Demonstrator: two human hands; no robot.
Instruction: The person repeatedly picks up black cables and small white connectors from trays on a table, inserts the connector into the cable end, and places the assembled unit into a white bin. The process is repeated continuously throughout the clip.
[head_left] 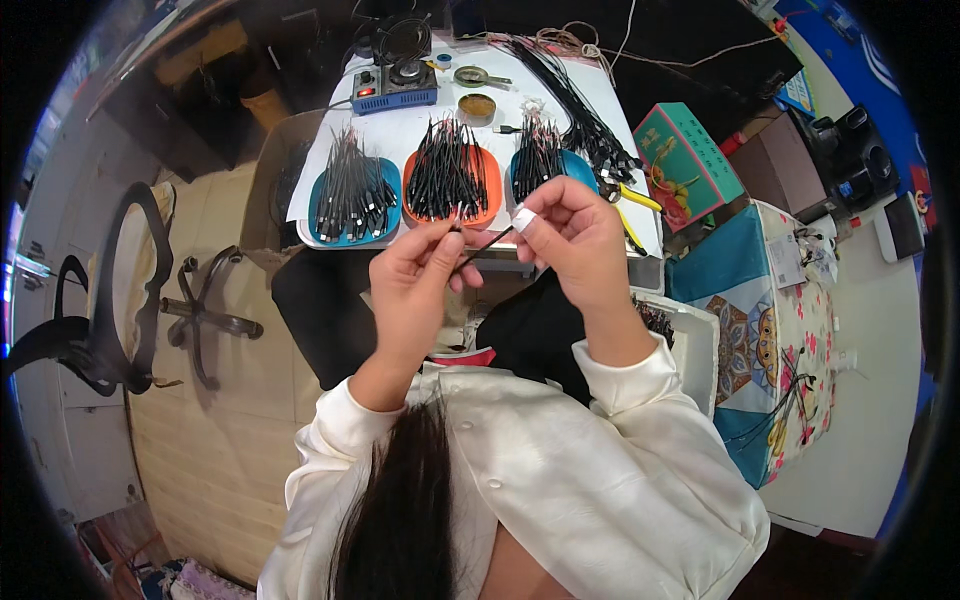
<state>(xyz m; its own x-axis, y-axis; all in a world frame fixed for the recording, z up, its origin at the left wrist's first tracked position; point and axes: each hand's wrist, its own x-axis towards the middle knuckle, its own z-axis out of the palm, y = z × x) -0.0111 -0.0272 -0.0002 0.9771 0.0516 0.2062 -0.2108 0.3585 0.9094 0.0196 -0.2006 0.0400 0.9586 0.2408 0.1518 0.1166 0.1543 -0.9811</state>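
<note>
Between my two hands runs a short black cable (487,247), held above the table's near edge. My left hand (418,275) pinches its lower end between thumb and fingers. The cable's upper end is in the grip of my right hand (578,240), whose thumb has a white wrap on it. Just beyond my hands, an orange tray (492,182) is heaped with black cables (443,170) with bare wire ends. A blue tray (392,178) of similar cables stands left of it. Another blue tray (578,165) lies partly behind my right hand.
A small blue soldering pot heater (396,88) stands at the back left, near a round tin (476,108). Loose black cables (580,110) and yellow-handled pliers (640,197) lie at the right. A green box (690,165) stands beside the table; an office chair (125,290) is at left.
</note>
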